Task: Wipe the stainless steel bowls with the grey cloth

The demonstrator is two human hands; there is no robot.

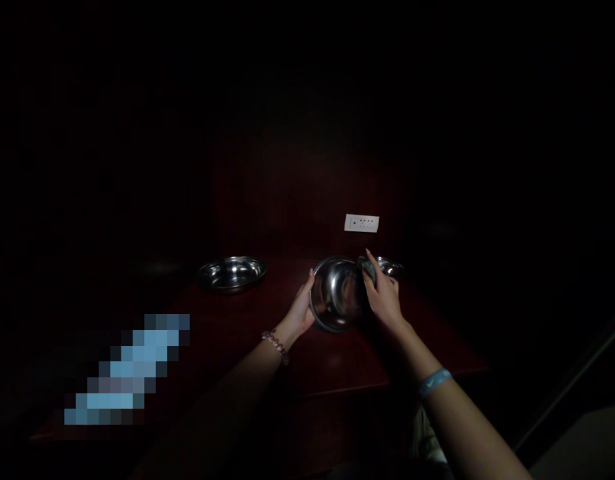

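Note:
A shiny steel bowl (337, 293) is held up over the dark red table, tilted so its rounded surface catches the light. My left hand (301, 308) grips its left edge, the thumb along the rim. At the bowl's right side, my right hand (386, 299) pinches a small dark grey wad (367, 269) against or close to the metal. Whether the wad is cloth or a scrubber I cannot make out. Partly hidden behind my right hand is another steel dish (390, 267). A wide, shallow steel dish (232, 273) rests on the table to the left.
The dark red tabletop (332, 373) has its front edge just below my hands. On the panel behind it is a white socket plate (362, 223). A pixelated blue patch (132, 367) covers something at the left. The surroundings are very dark.

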